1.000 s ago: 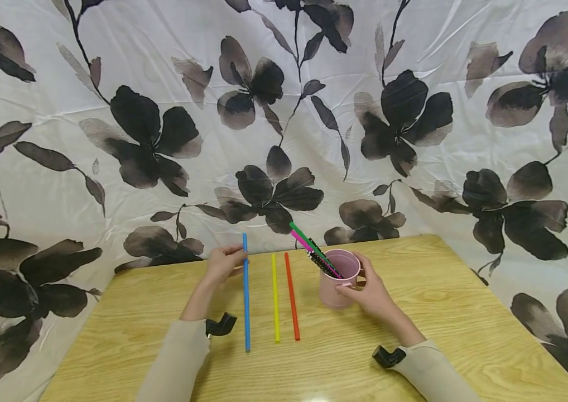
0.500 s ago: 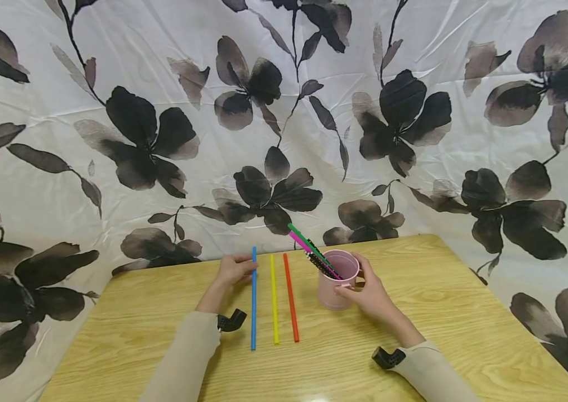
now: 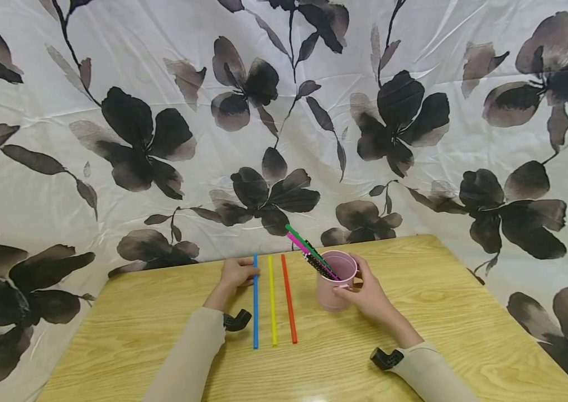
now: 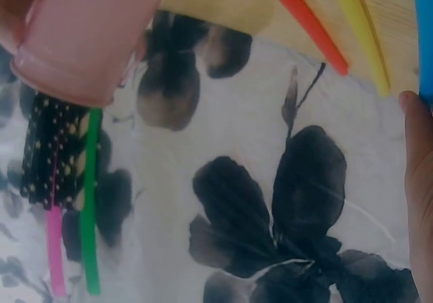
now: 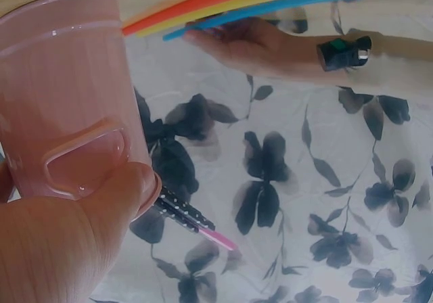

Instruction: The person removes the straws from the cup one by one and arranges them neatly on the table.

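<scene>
The person's left hand (image 3: 236, 273) has its thumb and fingers drawn together at the far end of a blue stick (image 3: 255, 312), pinching it there, with the rest of the stick running back along the table toward the person. Across the way, the right hand (image 3: 370, 293) curls round the side of a pink cup (image 3: 331, 296), thumb by one small handle near the rim, the other fingers round the far side.

Between the two hands lie a yellow stick (image 3: 273, 304), just beside the blue one, and a red stick (image 3: 289, 301), slightly slanted and nearer the cup. None of the three touches another. The cup stands at the right of this row, and out of its mouth, leaning left, poke a green stick (image 3: 295, 234), a magenta stick (image 3: 295, 241) and some black dotted pieces (image 3: 316, 264), how many I can't tell.

Beige sleeves (image 3: 188, 352) reach in over the wood-grained table (image 3: 354, 357); behind it hangs a pale cloth (image 3: 329, 28) printed with dark flowers.
</scene>
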Available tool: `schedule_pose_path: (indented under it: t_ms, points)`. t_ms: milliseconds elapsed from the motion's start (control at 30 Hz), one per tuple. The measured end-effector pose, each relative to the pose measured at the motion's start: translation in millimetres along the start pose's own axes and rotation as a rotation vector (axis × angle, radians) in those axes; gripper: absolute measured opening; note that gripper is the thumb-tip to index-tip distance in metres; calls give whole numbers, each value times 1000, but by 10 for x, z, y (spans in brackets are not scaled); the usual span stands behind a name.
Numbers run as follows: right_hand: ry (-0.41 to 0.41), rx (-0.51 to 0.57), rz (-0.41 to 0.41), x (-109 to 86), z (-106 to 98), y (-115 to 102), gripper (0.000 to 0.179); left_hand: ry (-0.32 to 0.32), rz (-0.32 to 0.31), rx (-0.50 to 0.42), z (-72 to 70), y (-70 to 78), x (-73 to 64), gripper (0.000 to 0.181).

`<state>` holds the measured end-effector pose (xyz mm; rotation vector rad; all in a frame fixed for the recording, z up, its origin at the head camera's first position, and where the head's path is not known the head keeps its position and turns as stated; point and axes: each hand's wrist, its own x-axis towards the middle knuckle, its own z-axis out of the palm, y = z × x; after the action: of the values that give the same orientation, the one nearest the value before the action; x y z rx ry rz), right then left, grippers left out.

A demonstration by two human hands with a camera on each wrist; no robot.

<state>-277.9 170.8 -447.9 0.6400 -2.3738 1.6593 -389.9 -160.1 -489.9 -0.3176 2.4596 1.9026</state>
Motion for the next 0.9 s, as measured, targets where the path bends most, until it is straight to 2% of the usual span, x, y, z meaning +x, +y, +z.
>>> schedule_pose_path:
  t_ms: [300,533,667,767,833,900]
  points:
    - [6,25,37,-9,5,5,84,13,38,87,54,8,3,36]
    - [10,17,29,-17,10,-10,84,26,72,126,72,0,-6,35]
    - [5,23,34,-39,29,-20,83,36,66,182,61,-18,-24,36]
    - [10,33,46,-40,48,19,83,44,58,215,54,-36,-31,35]
    - [28,31,48,-19,56,129,84,43,68,214,57,-37,-28,35]
    - [40,31,59,-4,46,142,84,42,78,203,64,-36,-15,34]
